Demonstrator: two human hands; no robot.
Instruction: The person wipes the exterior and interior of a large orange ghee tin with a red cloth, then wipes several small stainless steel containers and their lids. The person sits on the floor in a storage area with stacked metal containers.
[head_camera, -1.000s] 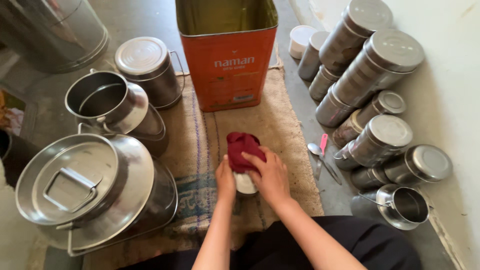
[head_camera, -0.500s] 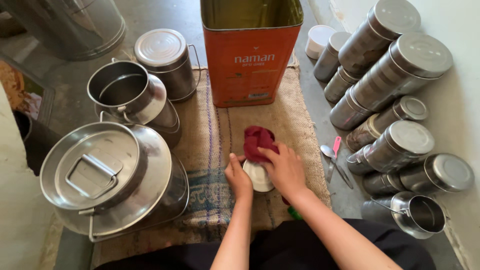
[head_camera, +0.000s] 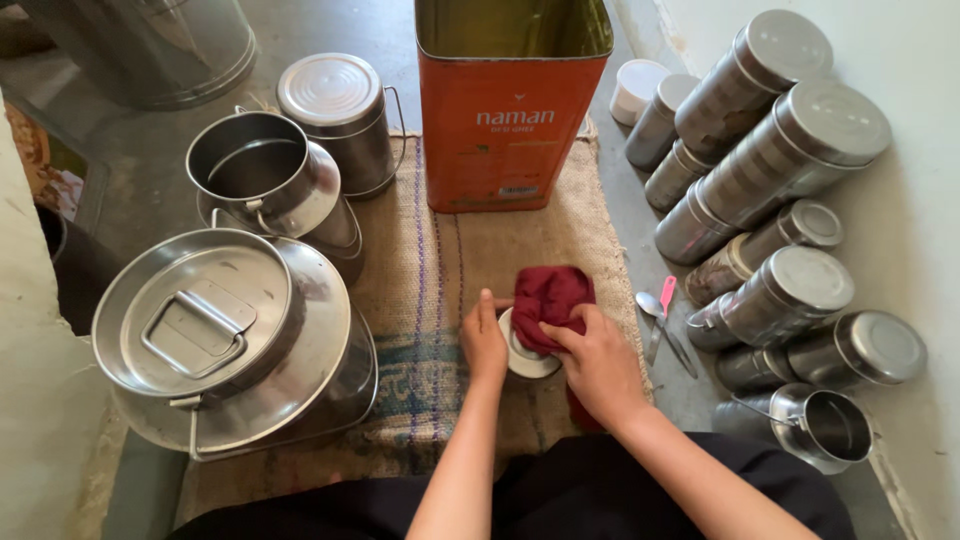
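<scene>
My left hand (head_camera: 484, 340) grips the side of a small round white-lidded container (head_camera: 524, 356) that rests on a burlap mat (head_camera: 420, 300). My right hand (head_camera: 598, 362) presses a dark red cloth (head_camera: 552, 296) onto the top of that container. The cloth covers most of the lid and bunches up beyond my fingers. Both forearms reach in from the bottom of the view over my dark clothing.
A tall orange open-topped tin (head_camera: 508, 110) stands at the mat's far end. Large steel pots (head_camera: 225, 335) and a lidded can (head_camera: 335, 115) sit at left. Several steel canisters (head_camera: 790, 150) line the wall at right, with a spoon (head_camera: 652, 312), pink-handled tool and steel mug (head_camera: 825, 425).
The view has shifted slightly, so everything sits further right in frame. My hands stay on the container, and the red cloth has shifted a little over its lid.
</scene>
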